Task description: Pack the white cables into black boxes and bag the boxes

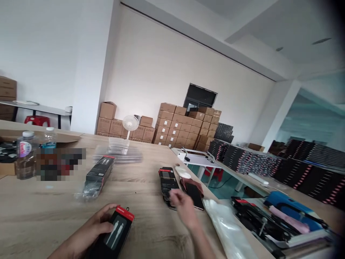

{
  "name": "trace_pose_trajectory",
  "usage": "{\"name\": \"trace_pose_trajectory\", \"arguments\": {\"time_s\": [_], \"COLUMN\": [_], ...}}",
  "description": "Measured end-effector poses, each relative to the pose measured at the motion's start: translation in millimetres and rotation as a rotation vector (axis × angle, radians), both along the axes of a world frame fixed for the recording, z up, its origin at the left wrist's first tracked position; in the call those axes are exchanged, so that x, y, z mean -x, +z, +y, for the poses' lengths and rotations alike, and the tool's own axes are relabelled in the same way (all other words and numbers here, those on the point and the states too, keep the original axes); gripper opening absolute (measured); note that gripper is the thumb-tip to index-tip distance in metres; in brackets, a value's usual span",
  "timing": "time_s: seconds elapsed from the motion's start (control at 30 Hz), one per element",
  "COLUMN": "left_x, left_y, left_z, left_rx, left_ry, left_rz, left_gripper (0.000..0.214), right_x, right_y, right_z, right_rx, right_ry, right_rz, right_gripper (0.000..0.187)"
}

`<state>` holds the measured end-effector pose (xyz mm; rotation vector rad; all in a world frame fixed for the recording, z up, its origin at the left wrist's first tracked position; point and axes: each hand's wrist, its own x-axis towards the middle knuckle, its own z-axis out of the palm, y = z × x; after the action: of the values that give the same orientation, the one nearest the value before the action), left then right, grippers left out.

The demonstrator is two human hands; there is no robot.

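Note:
My left hand (pixel 101 225) is wrapped round a black cable box (pixel 118 230) with a red top band, a hang tab and a picture of white cable plugs. To the right, my right hand (pixel 183 205) is blurred, its fingers curled together at the lower end of a stack of flat black packages (pixel 167 178). What those fingers hold, if anything, cannot be made out. Beyond my left hand lies a row of similar black boxes (pixel 99 174), with clear plastic wrap (pixel 91 190) at its near end.
Clear plastic trays (pixel 118 154) lie at the back of the wooden table (pixel 145 212). Bottles (pixel 26 154) stand left. Beside my right hand are a dark wallet-like case (pixel 194 194) and clear plastic bags (pixel 226 226). A side table holds a blue bag (pixel 293 208). Cartons (pixel 185 126) are stacked behind.

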<state>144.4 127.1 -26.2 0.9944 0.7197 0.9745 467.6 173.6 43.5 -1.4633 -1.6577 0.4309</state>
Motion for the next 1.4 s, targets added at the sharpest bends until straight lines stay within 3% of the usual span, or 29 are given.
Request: {"name": "trace_pose_trajectory", "arguments": {"time_s": [0.13,0.23,0.43,0.5,0.6,0.7,0.77,0.83,0.9,1.0,1.1,1.23,1.4], "left_x": [0,-1,-3,-3,-6,-10,-13,-16,-17,-17,-15,-13,-13], "left_y": [5.5,4.3,-5.3,-9.6,-12.5,-8.5,-3.4,1.9,7.0,14.7,21.0,20.2,7.7], "left_z": [1,4,8,9,11,12,12,11,9,4,2,6,13], "left_rx": [0.012,-0.007,-0.071,-0.126,-0.174,-0.233,-0.272,-0.281,-0.264,-0.311,-0.352,-0.262,-0.177], "left_ry": [-0.036,-0.064,-0.047,0.025,0.1,0.102,0.154,0.201,0.22,0.253,0.229,0.189,0.176], "left_rz": [-0.058,-0.063,0.019,0.063,0.113,0.23,0.347,0.425,0.434,0.373,0.297,0.253,0.217], "left_gripper": [0.045,0.034,0.032,0.04,0.05,0.022,0.006,0.007,0.015,0.045,0.056,0.026,0.008], "right_x": [-118,-178,-212,-217,-221,-196,-154,-95,-28,66,130,165,152], "right_y": [35.8,36.8,-6.1,-6.8,11.1,38.4,52.5,58.6,55.3,35.9,7.8,-26.0,-47.0], "right_z": [-36,-66,-88,-86,-77,-61,-47,-33,-21,-10,-5,0,7], "right_rx": [0.016,0.102,0.208,0.212,0.202,0.15,0.077,-0.023,-0.088,-0.151,-0.197,-0.208,-0.108], "right_ry": [-0.329,-0.462,-0.412,-0.414,-0.419,-0.419,-0.351,-0.216,-0.051,0.111,0.173,0.172,0.213], "right_rz": [-0.206,-0.325,-0.433,-0.451,-0.479,-0.513,-0.539,-0.552,-0.588,-0.636,-0.675,-0.655,-0.331], "right_gripper": [0.025,0.017,0.024,0.026,0.027,0.028,0.031,0.031,0.033,0.033,0.028,0.025,0.026]}}
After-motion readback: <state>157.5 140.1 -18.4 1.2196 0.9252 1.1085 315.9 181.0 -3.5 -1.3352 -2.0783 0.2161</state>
